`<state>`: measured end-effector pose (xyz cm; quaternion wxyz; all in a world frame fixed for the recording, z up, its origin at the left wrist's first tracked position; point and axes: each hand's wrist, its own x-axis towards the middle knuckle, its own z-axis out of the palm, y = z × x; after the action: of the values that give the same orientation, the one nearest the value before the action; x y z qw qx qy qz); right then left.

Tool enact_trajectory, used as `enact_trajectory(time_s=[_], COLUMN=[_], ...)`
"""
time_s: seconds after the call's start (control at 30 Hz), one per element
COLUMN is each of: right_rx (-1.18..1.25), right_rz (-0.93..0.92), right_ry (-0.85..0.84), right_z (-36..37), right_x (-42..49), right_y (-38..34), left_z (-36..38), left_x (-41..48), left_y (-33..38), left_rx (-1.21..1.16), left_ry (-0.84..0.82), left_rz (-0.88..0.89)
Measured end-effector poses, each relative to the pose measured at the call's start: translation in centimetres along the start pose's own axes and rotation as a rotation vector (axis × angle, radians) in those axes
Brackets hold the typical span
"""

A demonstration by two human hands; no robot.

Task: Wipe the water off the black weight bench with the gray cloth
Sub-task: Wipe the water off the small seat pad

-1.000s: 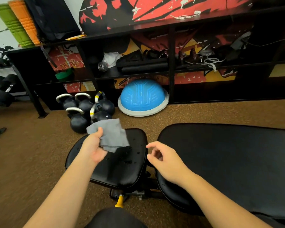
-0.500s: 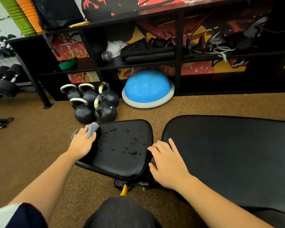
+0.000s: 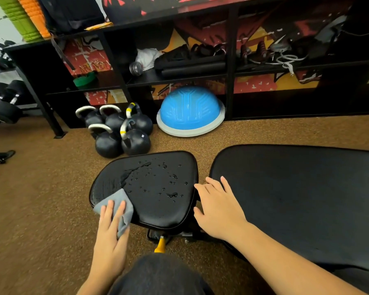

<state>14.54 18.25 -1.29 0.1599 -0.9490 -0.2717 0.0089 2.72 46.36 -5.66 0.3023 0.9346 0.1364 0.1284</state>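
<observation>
Floor: brown speckled gym carpet (image 3: 41, 209) under everything I see from the head camera.
Left hand: my left hand (image 3: 109, 235) lies flat, fingers stretched out, pressing the gray cloth (image 3: 117, 204) onto the near left corner of the seat pad.
Right hand: my right hand (image 3: 218, 207) rests spread and loose across the gap between the two pads, gripping nothing.
Bench: one black weight bench in two pads, seat pad (image 3: 158, 209) and long back pad (image 3: 296, 199).
Water: many droplets and one smeared streak (image 3: 134, 170) across the seat pad's middle and far part.
Beyond: four kettlebells (image 3: 119, 130) clustered, one blue half-ball (image 3: 190, 109) beside them.
Shelf: black shelving (image 3: 229, 60) holding rolled mats, straps and cords.
</observation>
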Motion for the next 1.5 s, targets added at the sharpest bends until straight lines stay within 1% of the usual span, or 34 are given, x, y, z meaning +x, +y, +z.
enact_trajectory(time_s=[0.07, 0.1, 0.17, 0.23, 0.33, 0.47, 0.53, 0.6, 0.67, 0.83, 0.9, 1.03, 1.13, 1.23, 1.37, 1.47, 1.5], right_rx=[0.002, 0.004, 0.011, 0.016, 0.018, 0.014, 0.014, 0.009, 0.005, 0.010, 0.014, 0.023, 0.026, 0.026, 0.018, 0.008, 0.008], right_rz=[0.002, 0.002, 0.002, 0.003, 0.005, 0.002, 0.000, -0.001, -0.002, -0.003, -0.004, -0.005, -0.006, -0.007, -0.010, -0.013, -0.012], right_ry=[-0.009, -0.009, -0.007, -0.007, -0.004, 0.002, 0.005, 0.008, 0.016, 0.025, 0.026, 0.014, 0.015, 0.020, 0.034, 0.033, 0.033], right_z=[0.0, -0.1, -0.1, -0.2, -0.2, -0.2, -0.2, -0.1, -0.1, 0.2, 0.2, 0.1, 0.1, 0.1, 0.1, 0.2, 0.2], right_x=[0.0, 0.0, 0.0, 0.0, 0.0, 0.0, 0.0, -0.1, -0.1, 0.0, 0.0, 0.1, 0.1, 0.0, 0.0, 0.1, 0.0], right_y=[0.1, 0.1, 0.0, 0.0, 0.0, 0.0, 0.0, 0.0, 0.1, 0.3, 0.3, 0.3, 0.3, 0.3, 0.3, 0.2, 0.2], left_z=[-0.5, -0.7, -1.6, -2.4, -2.8, -2.0, -1.7, -1.2, -0.5, 0.7, 0.6, 0.0, -0.2, -0.6, -0.3, 0.6, 1.0], left_x=[2.0, 3.4, 6.7, 10.2, 14.4, 16.7, 16.3, 15.2, 13.1, 5.3, 3.0, 2.9, 6.3, 11.1, 16.7, 19.0, 19.5], left_y=[0.5, 0.5, 0.3, 0.1, 1.0, 3.3, 4.4, 5.2, 5.7, 6.7, 6.5, 5.6, 4.2, 2.7, 2.4, 3.2, 3.0], left_rx=[-0.049, -0.031, 0.079, 0.193, 0.246, 0.358, 0.432, 0.502, 0.517, 0.374, 0.304, 0.213, 0.267, 0.335, 0.402, 0.419, 0.439], left_ry=[0.027, 0.038, 0.036, -0.017, -0.118, -0.202, -0.250, -0.308, -0.339, -0.271, -0.265, -0.188, -0.124, -0.134, -0.145, -0.175, -0.185], left_rz=[-0.068, -0.093, -0.123, -0.147, -0.163, -0.153, -0.140, -0.085, -0.020, 0.171, 0.185, 0.104, 0.009, -0.096, -0.077, -0.180, -0.188])
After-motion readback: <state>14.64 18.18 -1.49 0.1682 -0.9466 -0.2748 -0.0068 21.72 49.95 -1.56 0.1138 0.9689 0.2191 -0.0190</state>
